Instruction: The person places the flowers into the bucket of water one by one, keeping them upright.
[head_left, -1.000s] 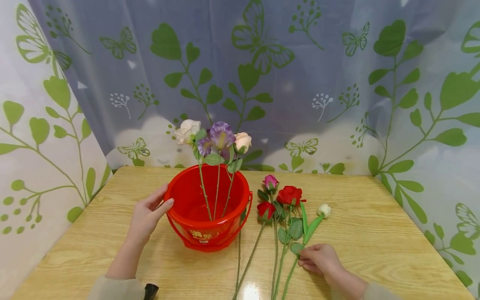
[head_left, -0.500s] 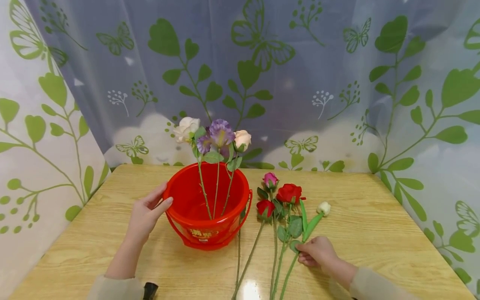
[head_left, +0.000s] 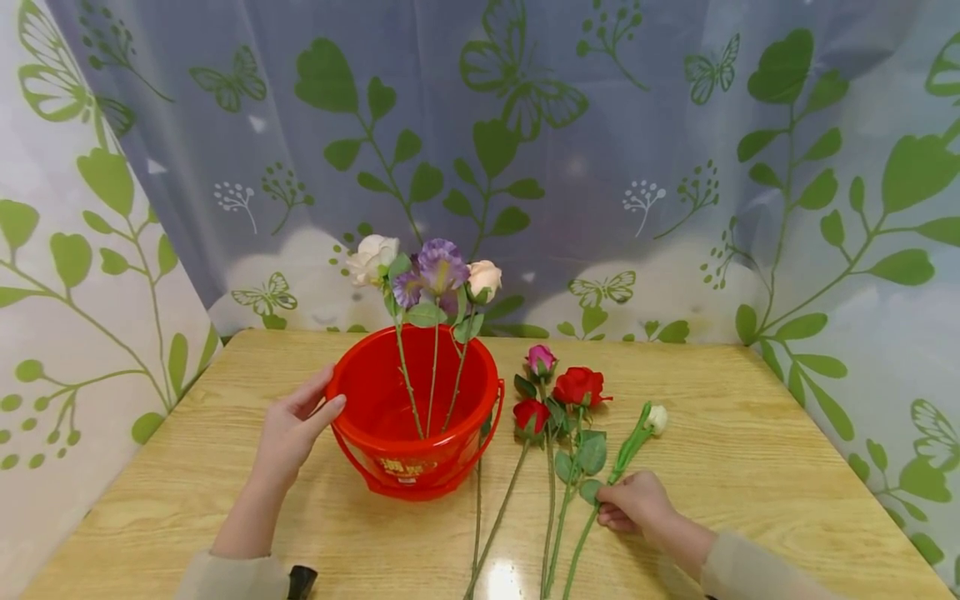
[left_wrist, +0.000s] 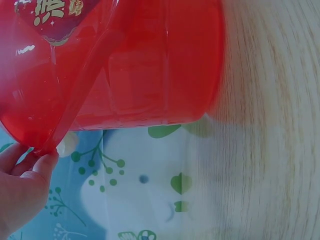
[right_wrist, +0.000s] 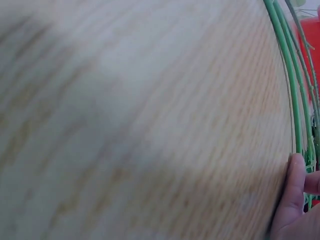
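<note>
My left hand (head_left: 294,427) grips the rim of a red plastic bucket (head_left: 362,385) on its left side; in the left wrist view, the thumb and fingers pinch the bucket's edge (left_wrist: 37,148) near its handle. Three flowers stand in the bucket: a white rose (head_left: 373,260), a purple iris (head_left: 442,268) and a pale peach rose (head_left: 485,281). At the right, my right hand (head_left: 639,503) pinches the stem of a white tulip (head_left: 657,420), whose long leaves lie together along the stem. The right wrist view has the thumb against the green stem (right_wrist: 295,115).
Between bucket and right hand lie a pink rose (head_left: 541,361), a large red rose (head_left: 580,387) and a smaller red rose (head_left: 531,416), stems toward the near edge. A patterned cloth (head_left: 570,208) hangs behind the wooden table (head_left: 750,467). A black object (head_left: 302,582) shows beside the left sleeve.
The tulip has turned in the right hand; its leaves, spread apart before, now line up, and the bloom has shifted slightly right. The left hand and bucket have stayed in place.
</note>
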